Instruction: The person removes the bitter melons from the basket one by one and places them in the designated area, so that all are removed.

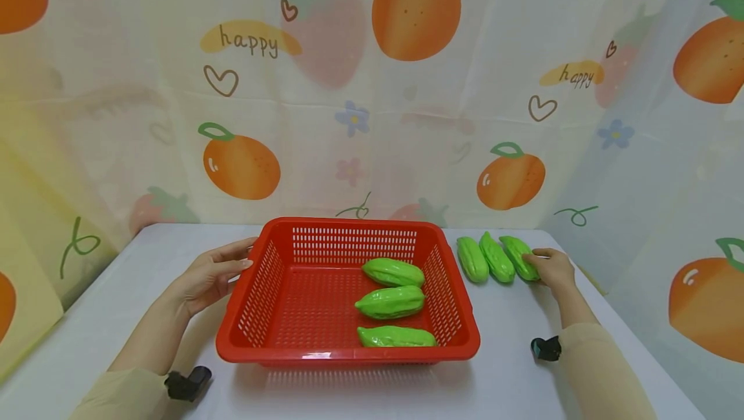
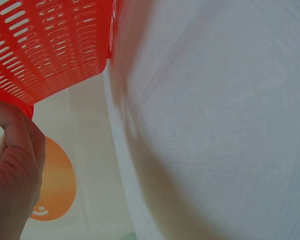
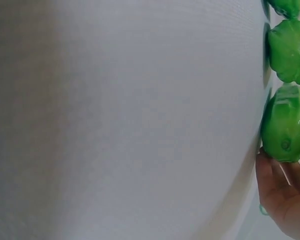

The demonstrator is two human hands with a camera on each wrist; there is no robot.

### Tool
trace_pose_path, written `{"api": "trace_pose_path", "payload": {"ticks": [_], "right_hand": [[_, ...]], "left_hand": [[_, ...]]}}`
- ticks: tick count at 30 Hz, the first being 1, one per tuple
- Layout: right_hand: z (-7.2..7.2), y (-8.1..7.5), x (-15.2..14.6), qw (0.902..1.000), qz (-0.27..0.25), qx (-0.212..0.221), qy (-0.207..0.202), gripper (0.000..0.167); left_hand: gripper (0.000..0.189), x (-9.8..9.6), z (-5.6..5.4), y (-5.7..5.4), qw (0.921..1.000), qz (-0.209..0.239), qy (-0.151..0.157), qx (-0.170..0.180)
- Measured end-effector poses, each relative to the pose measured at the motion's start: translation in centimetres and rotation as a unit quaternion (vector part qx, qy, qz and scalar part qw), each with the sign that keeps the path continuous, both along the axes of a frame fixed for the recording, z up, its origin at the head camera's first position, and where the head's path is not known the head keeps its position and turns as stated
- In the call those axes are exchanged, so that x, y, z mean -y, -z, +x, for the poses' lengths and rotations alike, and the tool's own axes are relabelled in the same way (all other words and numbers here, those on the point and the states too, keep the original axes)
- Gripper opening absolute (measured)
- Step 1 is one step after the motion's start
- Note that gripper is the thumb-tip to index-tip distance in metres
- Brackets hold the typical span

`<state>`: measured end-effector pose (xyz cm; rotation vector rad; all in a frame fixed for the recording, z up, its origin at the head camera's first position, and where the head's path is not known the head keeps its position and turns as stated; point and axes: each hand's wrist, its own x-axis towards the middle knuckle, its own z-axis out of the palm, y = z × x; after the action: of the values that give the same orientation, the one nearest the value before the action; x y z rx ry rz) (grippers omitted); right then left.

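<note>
A red plastic basket [image 1: 290,354] with slotted walls stands on the table; three green bitter melons lie along its right side, one of them the middle bitter melon [image 1: 391,302]. My left hand [image 1: 210,273] holds the basket's left rim, its fingertips at the edge; the left wrist view shows the hand [image 2: 17,160] against the red wall. To the right of the basket, three more bitter melons lie side by side on the cloth. My right hand [image 1: 552,269] grips the rightmost bitter melon [image 1: 519,257] near its close end. In the right wrist view, fingers [image 3: 270,175] touch its underside.
Beside the held one lie a middle bitter melon [image 1: 496,258] and a left bitter melon [image 1: 473,260]. A white cloth covers the table [image 1: 500,316]. Behind it hangs a fruit-printed curtain [image 1: 372,148]. Dark wrist cameras sit at both sleeves.
</note>
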<state>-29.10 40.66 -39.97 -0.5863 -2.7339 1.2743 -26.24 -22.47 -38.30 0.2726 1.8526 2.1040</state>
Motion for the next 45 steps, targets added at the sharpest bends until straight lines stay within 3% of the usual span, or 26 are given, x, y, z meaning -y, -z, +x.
{"api": "trace_pose_path", "payload": {"ticks": [30, 39, 45], "right_hand": [[0.1, -0.7, -0.4, 0.9982, 0.058, 0.014, 0.007, 0.062], [0.1, -2.0, -0.9, 0.9935, 0.102, -0.050, 0.008, 0.058], [-0.3, -4.1, -0.8, 0.9884, 0.121, -0.092, -0.003, 0.058]], "left_hand": [[0.040, -0.1, 0.1, -0.1, 1.0000, -0.006, 0.000, 0.002], [0.039, -0.1, 0.1, 0.0, 1.0000, -0.004, -0.001, 0.000], [0.037, -0.1, 0.1, 0.0, 1.0000, 0.002, -0.003, 0.001]]}}
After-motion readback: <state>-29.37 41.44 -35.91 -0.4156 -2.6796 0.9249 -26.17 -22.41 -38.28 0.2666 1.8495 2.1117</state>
